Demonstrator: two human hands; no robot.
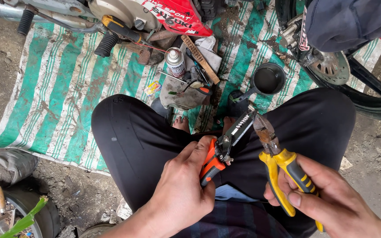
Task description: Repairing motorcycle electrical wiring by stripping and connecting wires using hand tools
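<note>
An orange and black wire stripper (223, 143) is held in the left hand (179, 189). The fingers are wrapped tight around its orange handles, and the thumb is pressed on top. Its long black nose is pointed up and to the right, over the black trousers (133, 141).

A pair of pliers (278, 161) with yellow and black handles is held in the right hand (331, 198). The fingers are curled around the handles. The rusty tip of the pliers is pointed up, and it is set just beside the tip of the wire stripper. The two tips look like they are touching, but that cannot be told for sure. Both tools are held above the lap, between the two knees.

A green and white striped mat (58, 88) is spread on the dirty ground in front of the knees. A small spray can (175, 61) is seen standing on the mat, near a wire brush (200, 59) with a wooden handle. A black funnel (267, 80) is lying on the mat, further to the right. A motorbike is parked at the top, with a red cover (177, 15) and a black foot peg (106, 44). A wheel with a brake disc (331, 68) is seen at the top right.
</note>
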